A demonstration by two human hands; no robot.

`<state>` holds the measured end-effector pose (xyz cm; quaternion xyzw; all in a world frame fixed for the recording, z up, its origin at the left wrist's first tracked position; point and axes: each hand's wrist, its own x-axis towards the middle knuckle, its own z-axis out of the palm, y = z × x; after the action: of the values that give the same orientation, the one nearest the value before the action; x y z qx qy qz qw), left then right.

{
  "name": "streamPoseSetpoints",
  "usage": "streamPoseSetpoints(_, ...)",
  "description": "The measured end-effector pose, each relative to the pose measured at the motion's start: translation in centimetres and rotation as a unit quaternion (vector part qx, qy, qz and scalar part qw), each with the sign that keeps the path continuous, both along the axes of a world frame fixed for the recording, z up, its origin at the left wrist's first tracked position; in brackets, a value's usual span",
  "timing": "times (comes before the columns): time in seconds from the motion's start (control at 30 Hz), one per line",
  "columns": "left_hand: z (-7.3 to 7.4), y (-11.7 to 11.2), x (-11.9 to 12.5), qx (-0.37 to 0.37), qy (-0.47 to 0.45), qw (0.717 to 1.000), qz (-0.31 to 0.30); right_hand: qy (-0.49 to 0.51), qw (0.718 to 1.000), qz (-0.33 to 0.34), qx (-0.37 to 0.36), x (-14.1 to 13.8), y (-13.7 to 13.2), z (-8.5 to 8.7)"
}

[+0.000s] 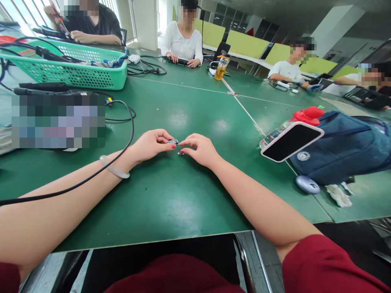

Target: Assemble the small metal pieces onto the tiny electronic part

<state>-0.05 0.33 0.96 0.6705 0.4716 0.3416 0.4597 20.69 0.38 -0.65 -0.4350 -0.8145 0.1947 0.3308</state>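
My left hand pinches a small piece that looks like an electronic board between thumb and fingers, above the green table. Close on its right is my right hand, with index finger and thumb apart and the index tip near the board. A second tiny piece shows just by the right thumb tip; whether the thumb touches it I cannot tell. A pale bangle circles my left wrist, and a black cable crosses over that forearm.
A green plastic basket with cables stands at the back left. To the right are a phone propped up, a blue bag, a mouse and crumpled tissue. A bottle stands farther back; several people sit around the table.
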Motion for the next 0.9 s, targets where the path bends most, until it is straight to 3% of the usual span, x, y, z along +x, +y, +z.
streamPoseSetpoints(0.2, -0.21, 0.02, -0.11, 0.004, 0.015, 1.0, -0.006, -0.1, 0.994, 0.003, -0.05, -0.43, -0.31, 0.21)
streamPoseSetpoints(0.47, -0.3, 0.01, -0.16, 0.008, 0.044, 0.997, -0.058, -0.091, 0.994, -0.027, -0.061, -0.68, -0.31, 0.14)
streamPoseSetpoints(0.7, -0.33, 0.08, -0.19, 0.026, 0.069, 0.996, -0.056, -0.118, 0.992, 0.013, -0.045, -0.27, -0.27, 0.41)
streamPoseSetpoints(0.9, -0.53, 0.13, -0.2, 0.045, 0.1, 0.992, -0.055, -0.065, 0.997, -0.045, -0.01, -0.51, -0.29, 0.38)
